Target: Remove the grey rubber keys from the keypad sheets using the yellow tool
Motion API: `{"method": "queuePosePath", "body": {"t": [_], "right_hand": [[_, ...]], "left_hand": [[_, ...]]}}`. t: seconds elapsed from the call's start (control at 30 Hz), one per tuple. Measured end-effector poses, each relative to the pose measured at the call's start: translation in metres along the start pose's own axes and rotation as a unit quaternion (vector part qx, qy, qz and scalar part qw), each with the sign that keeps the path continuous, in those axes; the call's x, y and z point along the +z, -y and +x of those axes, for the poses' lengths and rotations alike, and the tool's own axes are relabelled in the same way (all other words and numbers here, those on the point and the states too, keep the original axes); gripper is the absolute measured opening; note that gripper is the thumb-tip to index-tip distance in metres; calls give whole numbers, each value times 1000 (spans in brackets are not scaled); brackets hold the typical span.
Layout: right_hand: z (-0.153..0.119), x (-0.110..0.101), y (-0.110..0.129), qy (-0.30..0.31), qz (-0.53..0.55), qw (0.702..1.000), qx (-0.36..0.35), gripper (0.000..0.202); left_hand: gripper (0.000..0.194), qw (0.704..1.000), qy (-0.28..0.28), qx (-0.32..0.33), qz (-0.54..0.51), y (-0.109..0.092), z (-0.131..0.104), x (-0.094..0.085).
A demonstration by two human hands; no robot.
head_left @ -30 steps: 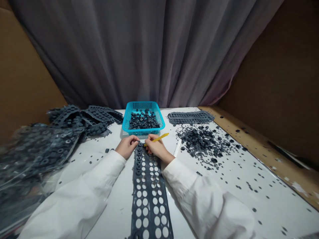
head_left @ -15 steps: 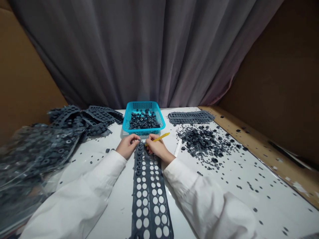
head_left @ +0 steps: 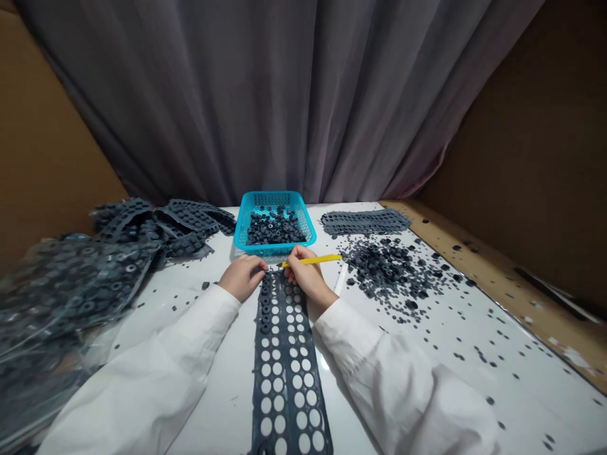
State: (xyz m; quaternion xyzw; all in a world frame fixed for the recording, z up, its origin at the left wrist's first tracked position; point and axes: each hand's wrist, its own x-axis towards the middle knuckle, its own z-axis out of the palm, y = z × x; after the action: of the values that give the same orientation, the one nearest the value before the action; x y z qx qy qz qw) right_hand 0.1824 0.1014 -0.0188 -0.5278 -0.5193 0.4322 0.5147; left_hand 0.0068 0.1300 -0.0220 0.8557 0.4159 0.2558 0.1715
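A long dark rubber sheet [head_left: 287,354] with rows of round holes lies lengthwise before me. Thick ring-shaped pieces [head_left: 265,309] sit in a row along the far part of its left side. My left hand [head_left: 243,278] is closed, fingertips pinched at the sheet's far left corner; what is between them is too small to make out. My right hand [head_left: 307,277] grips a slim yellow pen-like tool [head_left: 320,259], its dark tip pointing left toward my left fingers, just above the sheet's far end.
Beyond my hands stands a blue basket [head_left: 239,237] holding many dark ring pieces. To the right are a flat holed sheet [head_left: 365,221], a heap of dark bits [head_left: 389,268] and a white strip [head_left: 341,278]. At left lie more sheets [head_left: 190,218] and a clear plastic bag [head_left: 71,297] of rings.
My right hand has lifted slightly and turned, so the yellow tool lies flatter and farther from the sheet. My left hand stays at the far left corner.
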Motion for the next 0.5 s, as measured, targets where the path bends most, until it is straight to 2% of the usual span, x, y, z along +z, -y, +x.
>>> {"method": "queuePosePath", "body": {"t": [0.2, 0.33, 0.5], "right_hand": [[2, -2, 3, 5, -61, 995, -76, 10], [0, -1, 5, 21, -63, 996, -53, 12], [-1, 0, 3, 73, -49, 996, -31, 14]], "left_hand": [[22, 997, 37, 63, 25, -1, 0, -2], [22, 996, 45, 71, 19, 1, -1, -3], [20, 994, 48, 75, 57, 0, 0, -9]]}}
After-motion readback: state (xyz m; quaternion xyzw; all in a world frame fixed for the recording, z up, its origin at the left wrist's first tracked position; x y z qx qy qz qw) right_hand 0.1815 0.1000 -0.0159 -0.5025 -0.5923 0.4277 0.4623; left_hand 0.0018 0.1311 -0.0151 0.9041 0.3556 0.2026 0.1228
